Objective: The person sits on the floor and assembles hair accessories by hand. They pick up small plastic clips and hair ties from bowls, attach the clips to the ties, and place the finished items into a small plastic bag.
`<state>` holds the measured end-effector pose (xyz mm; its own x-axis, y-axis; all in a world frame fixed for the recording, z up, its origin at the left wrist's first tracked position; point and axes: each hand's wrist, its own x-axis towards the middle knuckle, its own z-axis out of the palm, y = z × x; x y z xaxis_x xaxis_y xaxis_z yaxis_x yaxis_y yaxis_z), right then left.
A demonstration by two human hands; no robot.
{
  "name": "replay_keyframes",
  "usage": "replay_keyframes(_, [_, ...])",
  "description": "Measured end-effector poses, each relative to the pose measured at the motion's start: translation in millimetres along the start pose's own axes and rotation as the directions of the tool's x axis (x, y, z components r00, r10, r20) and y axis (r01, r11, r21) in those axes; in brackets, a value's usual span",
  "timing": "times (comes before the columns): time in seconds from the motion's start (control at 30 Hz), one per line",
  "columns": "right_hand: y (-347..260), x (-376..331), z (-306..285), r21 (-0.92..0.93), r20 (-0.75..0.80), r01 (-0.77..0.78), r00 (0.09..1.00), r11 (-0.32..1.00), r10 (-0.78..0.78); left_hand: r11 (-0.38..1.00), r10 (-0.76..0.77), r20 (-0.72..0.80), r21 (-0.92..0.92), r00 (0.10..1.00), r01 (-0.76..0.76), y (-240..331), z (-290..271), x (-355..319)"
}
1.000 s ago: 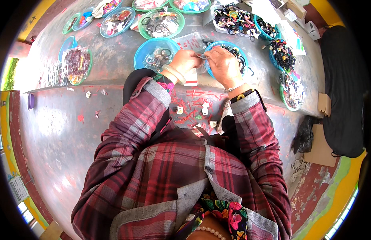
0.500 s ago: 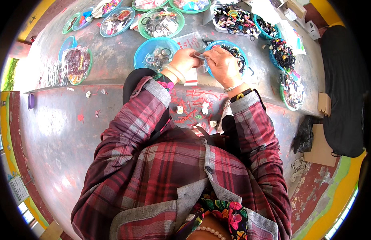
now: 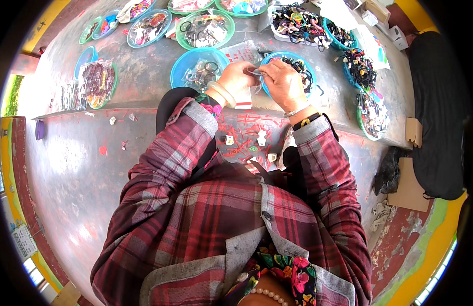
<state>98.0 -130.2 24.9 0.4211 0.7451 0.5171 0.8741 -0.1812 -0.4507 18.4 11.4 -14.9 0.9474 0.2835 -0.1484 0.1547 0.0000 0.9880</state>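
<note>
My left hand (image 3: 236, 76) and my right hand (image 3: 286, 85) meet above the ledge's near edge, fingers closed in a pinch. Between their fingertips is a thin grey band (image 3: 254, 71) that looks like a hair tie; the fingers cover part of it. Something clear, possibly plastic film, hangs just below it, too faint to make out. Beside my left hand stands a blue basket (image 3: 177, 69) with bagged dark hair ties (image 3: 210, 66) in it. Behind my right hand, a second blue basket (image 3: 313, 67) holds black hair ties (image 3: 300, 66), partly hidden by the hand.
A green basket (image 3: 232, 28) of packaged hair ties stands farther back. A white tray (image 3: 280, 36) heaped with colourful hair ties lies back right, with more filled baskets along that side. At left, bags of dark beads (image 3: 97, 81) rest on a plate. Red scraps (image 3: 241, 145) litter the lower floor.
Both hands stay in almost the same place, still pinching the grey band. The fingers have shifted slightly, and a clear sheen shows below them.
</note>
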Motion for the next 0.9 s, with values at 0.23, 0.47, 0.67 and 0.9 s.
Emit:
replay_keyframes(0.23, [-2.3, 1.4, 1.5, 0.224, 0.062, -0.237, 0.972, 0.945, 0.229, 0.999, 0.04, -0.013, -0.014, 0.999, -0.04, -11.9, -2.3, 5.4])
replay_keyframes(0.47, [0.1, 0.7, -0.7, 0.09, 0.029, -0.136, 0.991, 0.987, 0.134, 0.98, -0.05, -0.043, -0.194, 0.998, 0.041, -5.0, -4.3, 0.0])
replay_keyframes(0.67, [3.6, 0.8, -0.7, 0.019, 0.021, -0.068, 0.998, 0.998, 0.067, 0.985, -0.16, -0.01, -0.06, 0.987, 0.159, 18.9, -4.5, -8.6])
replay_keyframes(0.9, [3.1, -0.8, 0.2, -0.016, 0.046, -0.068, 0.997, 0.998, 0.069, 0.946, -0.159, 0.047, -0.28, 0.986, 0.166, 10.3, -2.8, -6.3])
